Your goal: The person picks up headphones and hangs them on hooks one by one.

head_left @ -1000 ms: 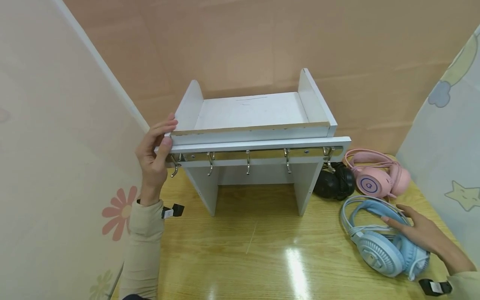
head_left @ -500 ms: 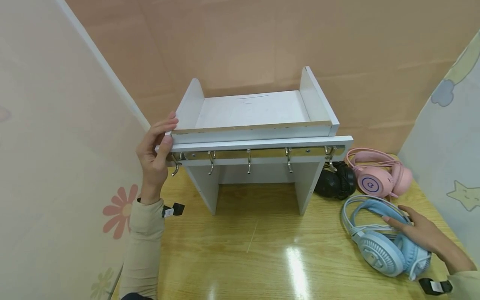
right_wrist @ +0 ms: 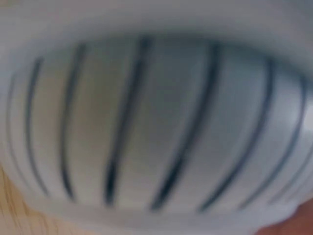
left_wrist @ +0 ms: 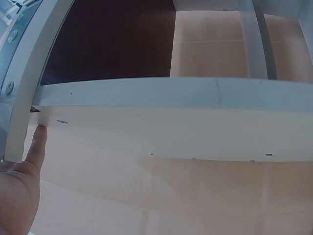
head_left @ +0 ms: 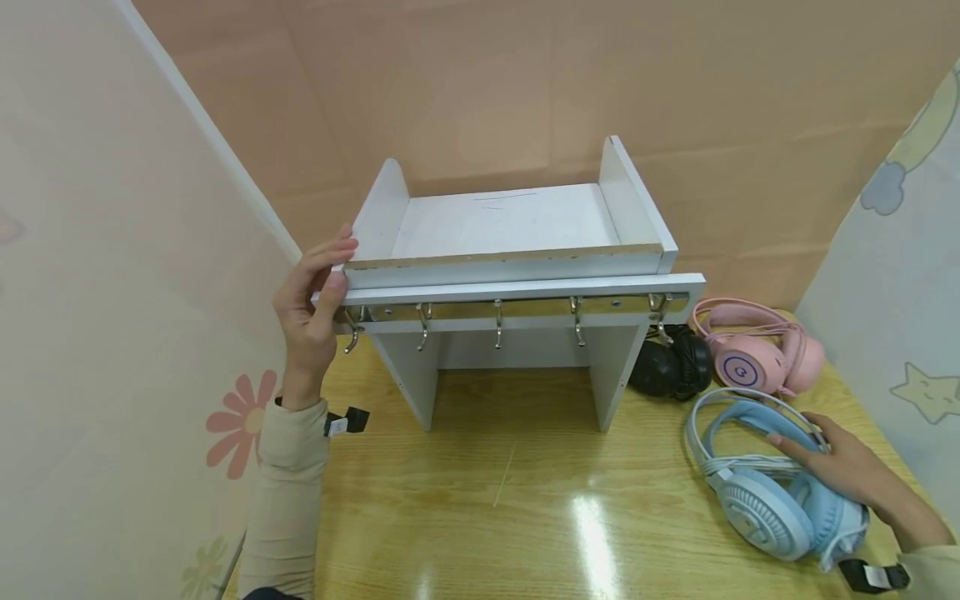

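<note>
A white shelf (head_left: 504,272) stands upright, a hook rail with several metal hooks (head_left: 498,325) along its front. At its left front corner my left hand (head_left: 309,312) holds the board's end, thumb on the front and fingers along the side. In the left wrist view one finger (left_wrist: 37,147) touches the shelf's side panel (left_wrist: 171,129). My right hand (head_left: 847,462) grips the light blue headphones (head_left: 765,512) by the headband's right side, near an ear cup; some fingertips are hidden. A ribbed ear cup (right_wrist: 156,122), blurred, fills the right wrist view.
Black headphones (head_left: 663,367) lie against the shelf's right leg, beside pink headphones (head_left: 750,362) at the back right. The wooden tabletop (head_left: 465,517) lies between patterned side panels, with a brown backing (head_left: 487,83) behind the shelf.
The light blue headphones have shifted slightly to the right and tilted a little in my right hand. My left hand keeps its place on the shelf.
</note>
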A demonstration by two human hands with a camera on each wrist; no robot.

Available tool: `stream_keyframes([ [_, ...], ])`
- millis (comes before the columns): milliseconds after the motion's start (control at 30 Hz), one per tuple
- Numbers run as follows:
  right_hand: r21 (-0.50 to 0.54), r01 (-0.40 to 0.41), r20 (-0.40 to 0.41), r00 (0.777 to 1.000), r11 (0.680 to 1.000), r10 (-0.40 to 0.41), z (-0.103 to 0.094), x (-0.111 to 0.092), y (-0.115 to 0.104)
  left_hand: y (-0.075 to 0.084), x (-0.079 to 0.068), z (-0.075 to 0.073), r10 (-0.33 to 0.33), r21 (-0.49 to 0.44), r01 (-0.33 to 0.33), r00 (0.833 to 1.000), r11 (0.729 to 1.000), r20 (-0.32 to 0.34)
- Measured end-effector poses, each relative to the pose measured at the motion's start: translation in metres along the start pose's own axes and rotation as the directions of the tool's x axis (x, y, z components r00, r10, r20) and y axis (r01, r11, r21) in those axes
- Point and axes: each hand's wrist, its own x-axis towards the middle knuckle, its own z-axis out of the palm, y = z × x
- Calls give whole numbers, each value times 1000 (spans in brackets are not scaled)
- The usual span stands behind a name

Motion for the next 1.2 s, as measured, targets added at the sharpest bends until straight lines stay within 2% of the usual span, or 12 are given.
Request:
stream_keyframes([
  [233, 36, 5, -18, 1000, 999, -5, 0, -2, 0, -1, -1, 0, -5, 6, 5, 1000, 1000, -7],
  [633, 94, 59, -148, 988, 994, -45, 5, -3, 0, 2, -1, -3, -19, 14, 20, 1000, 1000, -13],
  [967, 103, 34, -193, 981, 994, -14, 4, -7, -1, 4, 1, 1, -29, 3, 29, 1000, 1000, -10],
  [1200, 54, 6, -251, 968, 999, 7, 6, -8, -2, 2, 0, 1, -29, -3, 29, 1000, 1000, -11],
])
